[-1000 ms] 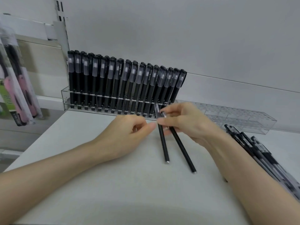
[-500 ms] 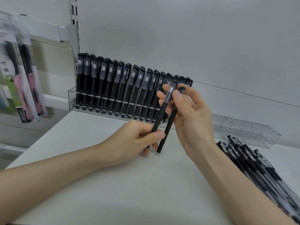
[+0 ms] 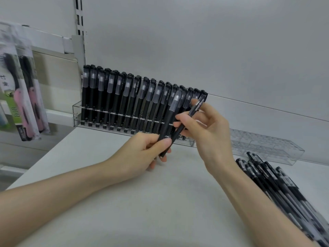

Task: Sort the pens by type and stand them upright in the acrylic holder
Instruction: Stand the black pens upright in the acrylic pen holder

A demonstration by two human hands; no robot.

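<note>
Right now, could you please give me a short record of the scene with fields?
left hand: grips the lower ends of two pens
right hand: pinches the same pens higher up
pose: tilted, in front of the holder
holder: packed with upright black pens
second holder: clear, further right, no pens seen in it
loose pens: piled on the table, far right

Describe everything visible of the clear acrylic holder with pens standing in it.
The acrylic holder is a long, low rack of clear plastic with a thin upper rail, standing on the white shelf. Black capped pens stand in it in close rows, upright or slightly tilted. Its right part is partly hidden behind the left hand and right hand, which hold two loose pens in front of it.
</note>
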